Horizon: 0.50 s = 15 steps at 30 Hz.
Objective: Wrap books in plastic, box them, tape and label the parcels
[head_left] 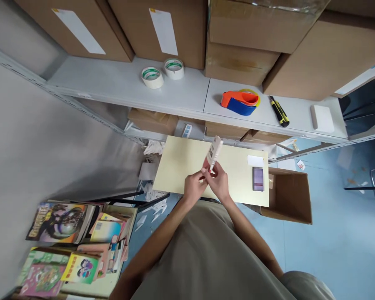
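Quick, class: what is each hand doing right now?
Left hand: closed on the label strip's lower end.
Right hand: closed on the same label strip.

We are standing in a stockroom or packing room: a grey metal shelf (pixel 118 85) carries big brown cartons (pixel 162 25) with white labels. Near its front edge lie two tape rolls (pixel 162 73), an orange-and-blue tape dispenser (pixel 240 102) and a utility knife (pixel 278 111). Beside our small desk (pixel 175 166) sit an open cardboard box (pixel 289 196) and stacked books (pixel 78 246).
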Tool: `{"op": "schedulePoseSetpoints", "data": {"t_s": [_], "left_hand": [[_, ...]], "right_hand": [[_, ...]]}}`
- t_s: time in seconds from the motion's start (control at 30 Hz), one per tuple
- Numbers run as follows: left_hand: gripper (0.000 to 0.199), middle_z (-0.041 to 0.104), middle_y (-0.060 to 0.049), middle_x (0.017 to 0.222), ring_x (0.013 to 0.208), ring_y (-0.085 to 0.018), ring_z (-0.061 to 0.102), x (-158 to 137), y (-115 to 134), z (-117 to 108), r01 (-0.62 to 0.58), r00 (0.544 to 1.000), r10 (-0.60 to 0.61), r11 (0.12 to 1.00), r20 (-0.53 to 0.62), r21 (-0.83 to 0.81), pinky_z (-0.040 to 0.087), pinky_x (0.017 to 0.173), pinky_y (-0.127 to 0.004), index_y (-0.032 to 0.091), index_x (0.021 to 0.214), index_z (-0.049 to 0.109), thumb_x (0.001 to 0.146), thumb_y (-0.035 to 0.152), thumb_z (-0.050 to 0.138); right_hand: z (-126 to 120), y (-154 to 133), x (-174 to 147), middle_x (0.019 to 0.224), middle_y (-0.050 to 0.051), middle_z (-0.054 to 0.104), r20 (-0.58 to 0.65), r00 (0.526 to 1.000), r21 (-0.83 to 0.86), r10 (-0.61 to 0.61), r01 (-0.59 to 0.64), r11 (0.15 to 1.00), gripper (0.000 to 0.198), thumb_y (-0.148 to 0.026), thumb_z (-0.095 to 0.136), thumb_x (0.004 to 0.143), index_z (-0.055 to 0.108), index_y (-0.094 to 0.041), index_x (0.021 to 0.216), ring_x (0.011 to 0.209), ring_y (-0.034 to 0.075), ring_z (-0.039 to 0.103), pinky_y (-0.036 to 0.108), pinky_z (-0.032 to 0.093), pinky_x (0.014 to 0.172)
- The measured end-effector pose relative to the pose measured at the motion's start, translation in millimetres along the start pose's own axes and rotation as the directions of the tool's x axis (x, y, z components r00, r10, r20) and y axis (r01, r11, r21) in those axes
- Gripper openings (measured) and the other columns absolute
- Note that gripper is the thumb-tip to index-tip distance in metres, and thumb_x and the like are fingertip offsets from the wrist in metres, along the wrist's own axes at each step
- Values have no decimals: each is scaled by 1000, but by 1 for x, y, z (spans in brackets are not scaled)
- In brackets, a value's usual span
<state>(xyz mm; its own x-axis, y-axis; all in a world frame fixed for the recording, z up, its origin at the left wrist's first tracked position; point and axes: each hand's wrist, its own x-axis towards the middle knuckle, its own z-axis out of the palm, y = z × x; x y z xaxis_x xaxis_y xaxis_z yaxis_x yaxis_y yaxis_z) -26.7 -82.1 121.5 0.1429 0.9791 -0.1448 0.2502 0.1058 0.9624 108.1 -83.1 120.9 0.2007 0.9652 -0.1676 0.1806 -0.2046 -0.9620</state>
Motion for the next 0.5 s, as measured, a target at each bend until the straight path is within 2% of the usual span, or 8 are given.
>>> {"op": "schedulePoseSetpoints", "data": {"t_s": [0.07,0.1,0.17,0.23,0.3,0.4,0.5], "left_hand": [[36,87,-6,118,109,-30,83,-1,3,-1,-50,997,49,999,66,17,65,104,-42,29,124,86,95,48,78],[39,85,-7,128,118,-31,81,0,3,-6,-70,995,70,998,76,2,63,111,-44,29,128,84,95,49,79],[50,77,-10,145,137,-31,73,6,2,-24,-79,997,78,996,-11,-47,56,121,-46,27,137,80,95,53,80],[63,72,-14,153,146,-33,66,15,-1,-49,-36,992,20,991,-126,-131,54,123,-47,24,144,75,92,59,84],[72,75,-16,148,142,-35,68,23,-4,-72,47,994,-72,965,-86,-258,58,117,-47,20,142,75,88,66,87],[73,83,-17,126,118,-35,78,24,-4,-95,179,983,-153,912,99,-368,65,97,-43,16,126,82,82,74,89],[66,86,-13,111,103,-31,79,17,3,-104,181,983,-154,913,102,-366,63,88,-38,16,110,86,77,73,92]], "right_hand": [[-2,-7,6,103,8,86,-95,995,-27,7,-10,1000,52,-69,71,96,76,-22,119,91,29,79,41,66,86],[-5,-10,9,102,8,86,-105,994,-15,-7,6,1000,51,-69,69,98,77,-22,115,91,29,79,41,65,86],[-16,-17,14,108,9,86,-39,998,48,-51,53,997,50,-69,70,97,78,-21,112,99,32,79,41,64,89],[-27,-24,15,111,9,87,58,996,126,-65,58,990,49,-67,77,94,80,-21,110,103,32,79,41,63,89],[-34,-31,12,112,8,87,121,992,204,-33,8,979,49,-67,81,91,80,-21,108,100,31,79,40,64,85],[-35,-36,7,110,8,87,161,986,294,37,-84,952,52,-69,84,88,81,-22,109,96,30,80,40,65,82],[-28,-35,4,108,9,87,158,984,329,80,-129,935,56,-71,88,83,80,-22,109,95,30,80,40,65,82]]}}
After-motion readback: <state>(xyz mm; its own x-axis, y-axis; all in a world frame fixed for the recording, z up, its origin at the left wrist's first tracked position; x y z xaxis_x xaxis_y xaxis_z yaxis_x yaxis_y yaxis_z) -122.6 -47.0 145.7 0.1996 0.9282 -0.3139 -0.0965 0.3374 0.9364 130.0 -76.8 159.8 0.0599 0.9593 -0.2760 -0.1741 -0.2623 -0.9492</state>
